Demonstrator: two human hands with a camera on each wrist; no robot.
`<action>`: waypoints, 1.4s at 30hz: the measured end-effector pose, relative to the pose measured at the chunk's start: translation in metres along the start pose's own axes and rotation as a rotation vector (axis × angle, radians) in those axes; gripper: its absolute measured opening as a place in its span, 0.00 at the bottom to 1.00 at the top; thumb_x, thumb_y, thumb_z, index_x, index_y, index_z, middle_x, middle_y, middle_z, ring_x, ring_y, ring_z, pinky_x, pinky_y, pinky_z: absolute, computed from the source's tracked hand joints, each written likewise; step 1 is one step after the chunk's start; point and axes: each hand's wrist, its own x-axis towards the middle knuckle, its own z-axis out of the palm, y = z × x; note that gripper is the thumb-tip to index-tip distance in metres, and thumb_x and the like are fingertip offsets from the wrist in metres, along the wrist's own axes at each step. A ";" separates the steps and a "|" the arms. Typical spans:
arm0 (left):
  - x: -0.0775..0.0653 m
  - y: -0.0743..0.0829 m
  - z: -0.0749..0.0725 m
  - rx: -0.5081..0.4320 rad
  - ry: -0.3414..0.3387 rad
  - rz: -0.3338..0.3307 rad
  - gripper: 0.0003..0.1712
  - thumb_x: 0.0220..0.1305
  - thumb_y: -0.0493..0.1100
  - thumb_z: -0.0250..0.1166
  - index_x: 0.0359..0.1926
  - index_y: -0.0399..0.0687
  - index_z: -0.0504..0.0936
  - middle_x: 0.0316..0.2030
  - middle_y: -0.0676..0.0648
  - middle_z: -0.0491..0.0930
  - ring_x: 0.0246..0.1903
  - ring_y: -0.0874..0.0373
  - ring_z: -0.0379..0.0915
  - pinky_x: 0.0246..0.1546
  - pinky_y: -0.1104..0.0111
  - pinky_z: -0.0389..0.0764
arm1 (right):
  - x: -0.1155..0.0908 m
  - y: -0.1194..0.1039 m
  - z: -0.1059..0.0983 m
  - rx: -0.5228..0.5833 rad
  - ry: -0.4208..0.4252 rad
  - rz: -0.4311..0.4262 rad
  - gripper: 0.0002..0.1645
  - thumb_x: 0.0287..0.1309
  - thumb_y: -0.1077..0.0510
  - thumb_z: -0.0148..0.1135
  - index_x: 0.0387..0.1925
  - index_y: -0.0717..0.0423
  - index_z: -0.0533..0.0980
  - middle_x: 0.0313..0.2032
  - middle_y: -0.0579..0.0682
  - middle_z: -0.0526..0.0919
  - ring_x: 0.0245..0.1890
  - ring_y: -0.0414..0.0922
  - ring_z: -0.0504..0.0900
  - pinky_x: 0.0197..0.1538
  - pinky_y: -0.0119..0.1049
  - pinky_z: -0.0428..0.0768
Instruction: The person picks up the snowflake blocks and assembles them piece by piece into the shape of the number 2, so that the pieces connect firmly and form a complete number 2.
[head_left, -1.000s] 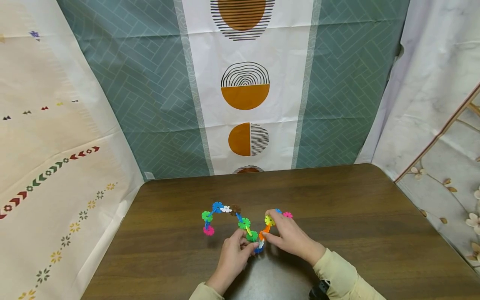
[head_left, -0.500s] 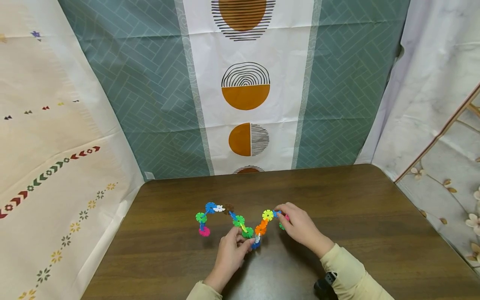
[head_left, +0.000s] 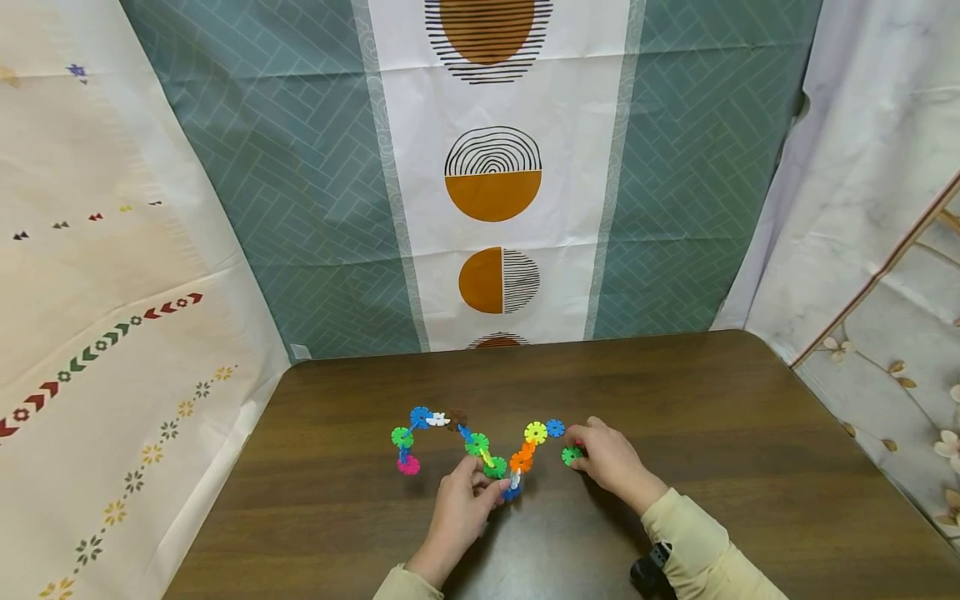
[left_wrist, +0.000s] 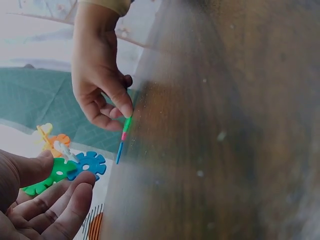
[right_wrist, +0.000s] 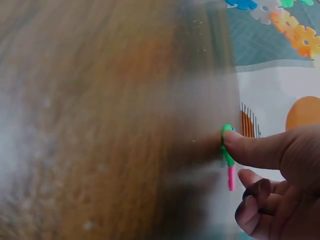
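My left hand pinches a zigzag chain of interlocking snowflake discs near its low middle. There, in the left wrist view, a green disc and a blue disc show at thumb and fingers. The chain runs left to a pink disc and right through orange discs to a yellow disc. My right hand holds a loose green disc between thumb and fingers, low at the tabletop. A pink disc, partly hidden, lies beside it; a loose blue disc is near the yellow one.
The brown wooden table reaches back to a teal-and-white patterned cloth. Light patterned cloths hang at left and right. A black band sits at the right wrist, by the pale sleeve.
My right hand has left the orange and yellow end of the chain, passed over the blue disc and moved right to the green disc. My left hand has shifted slightly left with the chain.
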 end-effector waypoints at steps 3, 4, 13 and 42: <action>0.000 0.000 0.000 0.001 0.000 0.002 0.14 0.60 0.42 0.71 0.38 0.39 0.75 0.25 0.49 0.85 0.23 0.56 0.81 0.21 0.72 0.77 | 0.000 0.001 0.000 0.028 0.007 0.001 0.22 0.42 0.61 0.79 0.28 0.50 0.69 0.24 0.42 0.66 0.26 0.40 0.65 0.29 0.35 0.66; 0.000 0.001 0.000 0.002 0.000 0.001 0.14 0.60 0.42 0.71 0.38 0.39 0.75 0.25 0.49 0.85 0.23 0.56 0.81 0.21 0.72 0.77 | 0.000 0.000 -0.001 0.043 0.005 0.006 0.24 0.42 0.62 0.79 0.27 0.50 0.68 0.23 0.42 0.66 0.25 0.40 0.65 0.29 0.34 0.65; 0.000 0.001 0.001 0.001 -0.010 -0.013 0.14 0.60 0.42 0.70 0.39 0.39 0.76 0.25 0.49 0.85 0.23 0.57 0.80 0.22 0.72 0.78 | 0.003 -0.007 -0.012 0.223 0.066 0.132 0.10 0.51 0.64 0.72 0.36 0.55 0.80 0.29 0.45 0.84 0.32 0.44 0.83 0.39 0.42 0.80; -0.003 0.002 0.004 0.041 -0.021 0.056 0.11 0.60 0.40 0.70 0.38 0.41 0.76 0.24 0.48 0.85 0.23 0.56 0.82 0.22 0.73 0.77 | 0.009 -0.045 -0.048 0.545 0.103 0.235 0.06 0.63 0.60 0.63 0.40 0.58 0.82 0.15 0.44 0.76 0.11 0.44 0.69 0.15 0.30 0.64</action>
